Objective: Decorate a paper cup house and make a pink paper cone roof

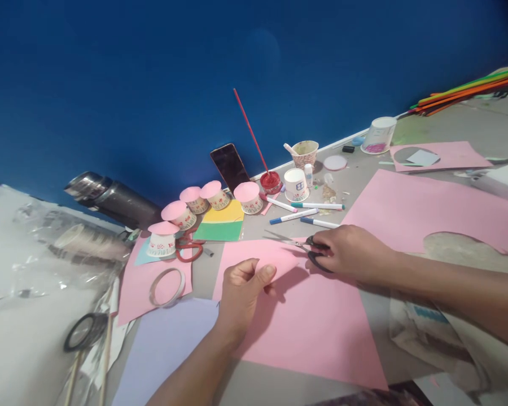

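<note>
My left hand pinches the lifted edge of a pink paper sheet that lies on the table in front of me. My right hand is closed around the black handles of a pair of scissors, whose blades point left over the top edge of that sheet. Both hands are close together at the sheet's upper part.
Several upturned paper cups with pink round tops stand beyond the sheet, near red-handled scissors, a tape ring, markers, a phone, a red paint pot and a steel flask. More pink sheets lie right.
</note>
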### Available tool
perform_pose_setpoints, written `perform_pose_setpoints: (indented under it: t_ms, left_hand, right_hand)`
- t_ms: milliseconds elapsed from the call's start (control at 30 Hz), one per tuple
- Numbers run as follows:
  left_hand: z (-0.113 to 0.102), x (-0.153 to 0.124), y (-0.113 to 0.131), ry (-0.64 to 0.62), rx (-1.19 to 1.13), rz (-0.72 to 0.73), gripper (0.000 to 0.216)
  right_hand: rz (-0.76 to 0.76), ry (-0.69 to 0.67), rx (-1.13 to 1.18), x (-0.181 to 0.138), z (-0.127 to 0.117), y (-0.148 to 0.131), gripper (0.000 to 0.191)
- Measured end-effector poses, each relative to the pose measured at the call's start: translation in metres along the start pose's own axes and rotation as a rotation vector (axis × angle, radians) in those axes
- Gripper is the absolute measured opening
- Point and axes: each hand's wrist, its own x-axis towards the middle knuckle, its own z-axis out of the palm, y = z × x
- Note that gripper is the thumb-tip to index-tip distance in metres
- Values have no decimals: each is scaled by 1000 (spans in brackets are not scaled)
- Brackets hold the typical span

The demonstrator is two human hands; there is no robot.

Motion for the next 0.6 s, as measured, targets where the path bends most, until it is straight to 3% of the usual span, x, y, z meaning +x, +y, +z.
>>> perform_pose_setpoints:
  t_ms: [133, 200, 367, 600]
  left_hand:
    - [4, -2, 3, -24, -24, -28, 44]
    - [6, -2, 4, -33, -40, -53, 42]
    - [13, -4, 3, -44, -67, -79, 43]
    - [15, -4, 7, -60, -37, -79, 45]
  right_hand:
    - [89, -182, 917, 1, 5, -3, 32]
    - [95, -234, 1189, -2, 7, -10, 41]
    - [59, -202, 1252, -10, 14, -26, 28]
    - [75, -216, 1242, -10, 23, -19, 21]
